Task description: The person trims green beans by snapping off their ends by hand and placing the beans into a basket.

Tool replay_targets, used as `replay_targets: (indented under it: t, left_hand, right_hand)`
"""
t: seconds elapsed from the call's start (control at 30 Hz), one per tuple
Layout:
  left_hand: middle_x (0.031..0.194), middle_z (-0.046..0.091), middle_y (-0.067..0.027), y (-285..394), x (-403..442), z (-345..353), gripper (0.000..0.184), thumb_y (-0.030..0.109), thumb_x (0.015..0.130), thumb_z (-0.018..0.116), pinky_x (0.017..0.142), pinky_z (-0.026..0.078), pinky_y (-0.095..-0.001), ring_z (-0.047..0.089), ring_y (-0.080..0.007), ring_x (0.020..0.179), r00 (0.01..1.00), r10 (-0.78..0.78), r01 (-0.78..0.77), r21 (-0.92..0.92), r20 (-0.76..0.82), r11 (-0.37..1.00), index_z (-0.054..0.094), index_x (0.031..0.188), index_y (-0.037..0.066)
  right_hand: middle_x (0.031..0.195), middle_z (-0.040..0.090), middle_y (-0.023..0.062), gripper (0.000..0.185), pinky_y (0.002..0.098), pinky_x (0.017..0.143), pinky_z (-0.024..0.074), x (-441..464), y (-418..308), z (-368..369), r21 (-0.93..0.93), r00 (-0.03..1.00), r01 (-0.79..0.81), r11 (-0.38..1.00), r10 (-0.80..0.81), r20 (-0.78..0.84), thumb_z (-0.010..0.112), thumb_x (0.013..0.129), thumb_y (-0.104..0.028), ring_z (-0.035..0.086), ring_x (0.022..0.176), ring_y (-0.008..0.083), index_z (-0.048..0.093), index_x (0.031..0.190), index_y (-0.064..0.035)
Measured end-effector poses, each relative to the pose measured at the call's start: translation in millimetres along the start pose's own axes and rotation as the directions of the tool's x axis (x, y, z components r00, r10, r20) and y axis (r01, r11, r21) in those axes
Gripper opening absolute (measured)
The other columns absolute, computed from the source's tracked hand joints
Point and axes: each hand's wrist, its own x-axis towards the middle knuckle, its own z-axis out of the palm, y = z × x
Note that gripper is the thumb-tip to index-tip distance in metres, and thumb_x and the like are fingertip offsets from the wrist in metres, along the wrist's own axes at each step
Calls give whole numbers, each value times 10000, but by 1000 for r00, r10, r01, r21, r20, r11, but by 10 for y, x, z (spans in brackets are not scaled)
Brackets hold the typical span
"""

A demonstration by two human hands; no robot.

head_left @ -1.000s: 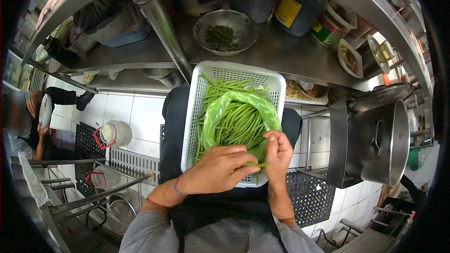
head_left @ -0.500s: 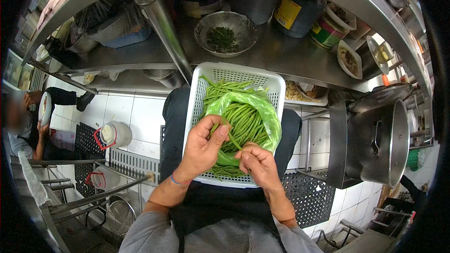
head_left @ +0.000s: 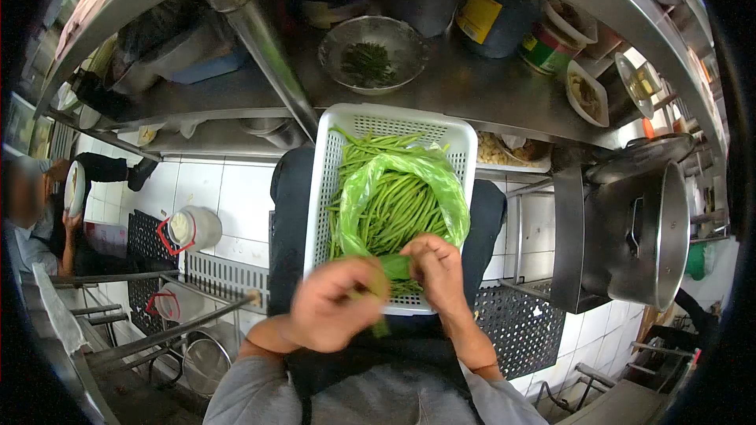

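A white plastic basket (head_left: 317,189) rests on the person's lap, with long green beans (head_left: 398,208) inside it. Among them sits an open bag of thin green plastic (head_left: 450,197), its mouth rolled outward around more beans. My left hand (head_left: 339,303) is smeared by motion over the basket's near left corner. Its fingers are curled, and a blurred green bean (head_left: 380,327) hangs below the fingertips. At the near right rim of the bag, my right hand (head_left: 439,271) is closed with thumb and fingers pinched. What lies between those fingertips is hidden.
On the steel shelf (head_left: 276,102) ahead stands a metal bowl (head_left: 331,55) with chopped greens (head_left: 368,63). A large steel pot (head_left: 622,244) is at the right. A lidded white bucket (head_left: 206,228) stands on the tiled floor at left, near another person (head_left: 47,220) holding a plate (head_left: 75,189).
My left hand has swung down towards me, away from the bean stretched between both hands. My right hand has shifted slightly, still pinched. The bag's mouth is now less covered.
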Motion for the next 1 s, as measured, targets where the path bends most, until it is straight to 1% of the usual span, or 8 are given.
replay_targets:
  t: [0.1,0.17,0.27,0.43,0.63,0.77,0.87,1.0]
  left_hand:
    - [705,491,-69,-37,202,-184,272,281,1011,498,491,361,-273,456,-147,573,981,-70,-2,-369,-181,930,486,870,48]
    - [766,509,-76,-104,316,-233,235,246,1030,447,492,395,-283,461,-149,576,929,-235,100,-417,-285,904,511,983,25]
    - [809,512,-68,-261,375,-192,222,212,1027,457,499,423,-285,454,-144,580,908,-327,190,-437,-262,879,523,1098,12]
    - [730,489,8,-264,326,-267,200,156,1006,570,521,408,-253,451,-84,607,927,-331,278,-272,-175,921,531,1158,32]
    - [903,603,31,-326,248,-246,187,186,985,644,735,431,-195,522,-40,840,935,-226,274,151,-273,950,618,1040,10]
    - [902,611,17,-419,271,-265,177,162,993,621,735,445,-216,529,-52,829,957,-171,223,216,-235,951,614,1040,-8]
    - [901,613,17,-421,269,-257,185,162,995,616,733,449,-221,535,-57,830,954,-190,242,221,-230,945,618,1054,-13]
    - [710,500,93,-460,309,-154,224,238,997,624,472,282,-181,370,5,546,929,-300,316,40,-215,948,629,1075,28]
  right_hand:
    - [577,432,-21,320,239,462,298,19,-54,-128,174,998,50,983,-46,-30,543,1011,-222,372,499,50,623,794,0]
    - [598,478,-12,353,262,463,332,80,-85,-129,-89,970,197,976,-208,-128,624,982,-186,427,522,70,580,688,2]
    - [635,531,77,272,333,498,400,177,-141,-178,-507,889,390,769,-458,-11,693,922,-122,500,548,157,612,718,39]
    - [754,666,169,104,399,570,537,291,-193,120,-684,772,565,461,-589,241,701,873,-88,667,626,288,718,851,12]
    - [747,655,179,362,454,552,537,297,-210,366,-867,875,410,283,-391,286,703,878,-338,659,605,363,676,767,5]
    - [750,657,189,283,467,592,539,322,-168,374,-853,871,405,331,-425,248,704,852,-258,666,646,371,661,749,2]
    - [726,659,185,167,454,604,538,354,-169,224,-746,824,443,498,-555,120,699,823,-165,666,643,361,693,770,-6]
    - [633,614,120,156,355,532,479,201,-365,-10,-602,897,320,732,-438,-55,720,817,-127,590,540,208,691,766,18]
